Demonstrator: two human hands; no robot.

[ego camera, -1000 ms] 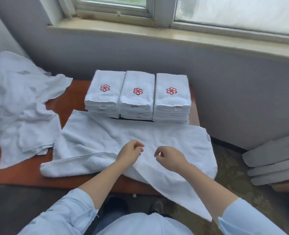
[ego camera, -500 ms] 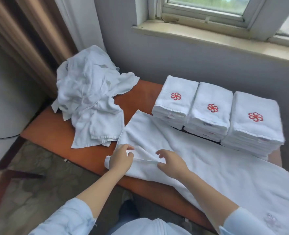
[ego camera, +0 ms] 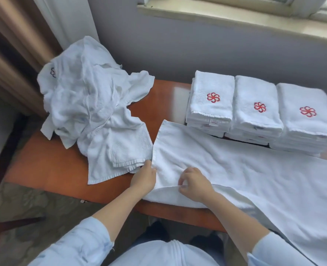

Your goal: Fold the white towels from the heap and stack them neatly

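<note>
White terry, the towel (ego camera: 235, 169) lies spread along the table (ego camera: 49, 169) with its long side running nine to three o'clock, ready, I'd say, for a lengthwise fold. The left hand (ego camera: 144, 179) pinches the hem at the nine o'clock end. The right hand (ego camera: 195, 185), just beside it, nips the near edge between thumb and fingertips. The heap (ego camera: 93, 104) sits at ten o'clock and the stacks (ego camera: 258, 112) at one, both within reach.
</note>
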